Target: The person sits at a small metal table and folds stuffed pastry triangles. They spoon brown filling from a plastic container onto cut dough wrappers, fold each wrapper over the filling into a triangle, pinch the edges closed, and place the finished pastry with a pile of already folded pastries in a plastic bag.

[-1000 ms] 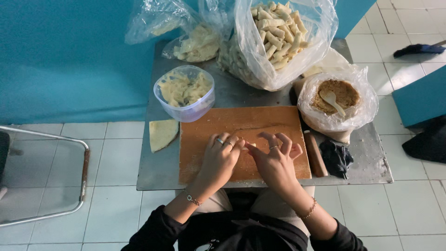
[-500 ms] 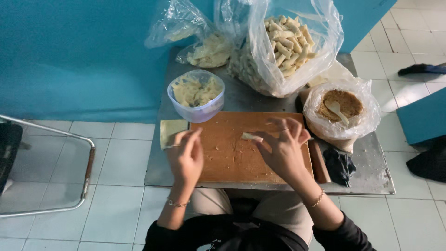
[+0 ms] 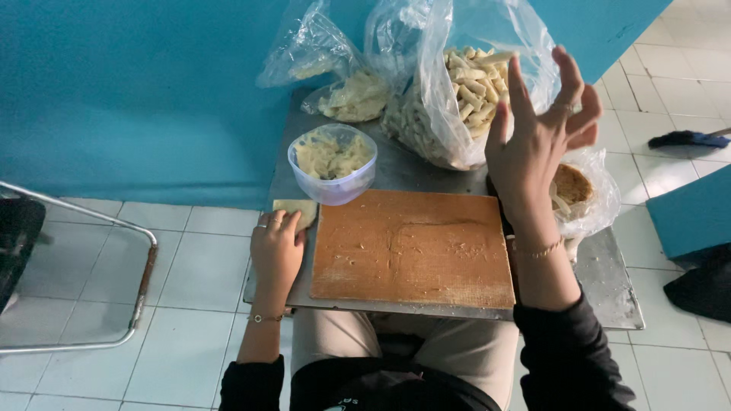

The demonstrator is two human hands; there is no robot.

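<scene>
A metal desk [image 3: 609, 289] is seen from above, set against a blue wall over a tiled floor. A wooden board [image 3: 415, 247] lies at its middle, bare but for crumbs. Behind the board stands a clear tub [image 3: 333, 162] of pale filling. Further back, a large clear bag [image 3: 472, 84] is heaped with finished rolls, and smaller bags [image 3: 346, 91] of pale sheets lie beside it.

The left hand [image 3: 276, 247] is laid on a pale wrapper [image 3: 298, 211] at the desk's left edge, just beside the board, its fingers curled over the sheet; whether it is pinched yet cannot be told. The right hand [image 3: 542, 141] is raised in front of the big bag, fingers spread wide and nothing held. A bagged bowl [image 3: 582, 190] is partly hidden behind that wrist.

Many rolls appear already made, judging by the full bag. Filling and wrappers are left, so more seems still to be done.

Half a second ago a roll was held in the right hand above the board; now that hand is empty and higher, near the bag. The left hand remains at the wrapper.
</scene>
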